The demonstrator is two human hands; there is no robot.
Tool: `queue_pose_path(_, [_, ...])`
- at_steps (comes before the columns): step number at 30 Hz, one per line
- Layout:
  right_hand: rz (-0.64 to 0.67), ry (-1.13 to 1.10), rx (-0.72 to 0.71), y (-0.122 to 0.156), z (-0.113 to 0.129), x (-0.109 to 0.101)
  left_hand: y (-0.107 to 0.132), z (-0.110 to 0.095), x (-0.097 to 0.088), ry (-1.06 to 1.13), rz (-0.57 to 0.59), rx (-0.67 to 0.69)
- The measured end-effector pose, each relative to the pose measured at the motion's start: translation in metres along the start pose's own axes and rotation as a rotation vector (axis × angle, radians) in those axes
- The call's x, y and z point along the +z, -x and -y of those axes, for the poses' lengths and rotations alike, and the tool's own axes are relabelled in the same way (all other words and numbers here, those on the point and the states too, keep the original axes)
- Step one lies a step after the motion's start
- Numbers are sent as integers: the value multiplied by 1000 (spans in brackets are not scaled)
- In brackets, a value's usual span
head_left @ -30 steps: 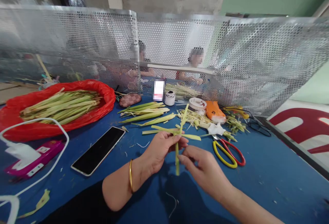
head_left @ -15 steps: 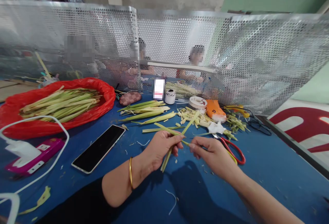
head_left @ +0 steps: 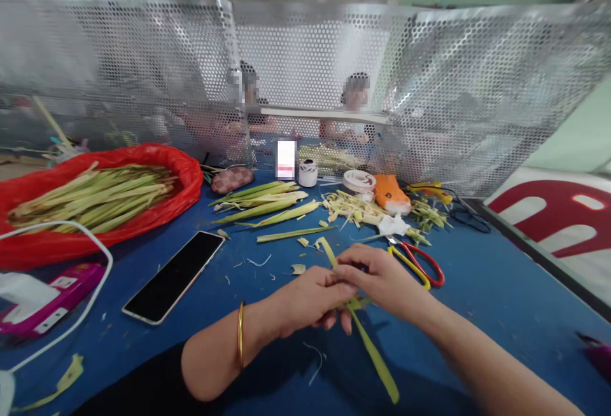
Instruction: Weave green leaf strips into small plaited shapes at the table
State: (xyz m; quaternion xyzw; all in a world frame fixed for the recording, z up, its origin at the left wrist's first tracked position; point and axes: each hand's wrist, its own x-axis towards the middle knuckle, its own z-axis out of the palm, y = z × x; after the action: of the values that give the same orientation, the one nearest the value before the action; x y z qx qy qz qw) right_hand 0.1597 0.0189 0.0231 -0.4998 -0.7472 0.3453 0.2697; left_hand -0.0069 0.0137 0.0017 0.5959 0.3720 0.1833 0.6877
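My left hand and my right hand meet just above the blue table, both pinched on green leaf strips. One strip sticks up and back from between the fingers, another runs down toward me on the right. A gold bangle sits on my left wrist. Red-and-yellow scissors lie just right of my right hand. A black phone lies left of my left hand.
A red bag of long green leaves lies at the left. Loose leaves, cuttings, a tape roll and an orange tool sit behind. A pink power bank with white cable is near left. Perforated metal screens stand behind, with people beyond.
My hands have come together and dropped nearer to me. The strips, crossed and held upright before, now lie lower, with one long end pointing toward me on the right.
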Motion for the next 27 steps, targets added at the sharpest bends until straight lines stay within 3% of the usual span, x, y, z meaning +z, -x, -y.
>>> queue_pose_path(2, [125, -272, 145, -3, -2, 7, 1, 1, 6, 5, 23, -35])
queue_pose_path(5, [21, -453, 186, -5, -3, 12, 2, -2, 11, 7, 29, -87])
queue_pose_path(8, [-167, -455, 130, -5, -3, 16, 4, -5, 11, 3, 51, -88])
queue_pose_path(14, [-290, -355, 69, -1, -3, 28, 3, 0, 11, 21, 114, -83])
queue_pose_path(16, [-342, -223, -60, 1, -3, 26, 1, 3, 11, 64, 73, -88])
queue_pose_path(19, [-480, 12, -289, 1, -6, 15, -4, 4, 10, 180, -97, -112])
queue_pose_path(22, [-664, 124, -283, -3, -15, 0, -7, 1, 4, 338, -247, -97])
queue_pose_path(24, [-599, 87, -109, -8, -22, -6, -7, -1, -2, 432, -299, -85])
queue_pose_path(27, [-216, -170, 140, -14, -27, -3, -7, -2, -6, 460, -338, -69])
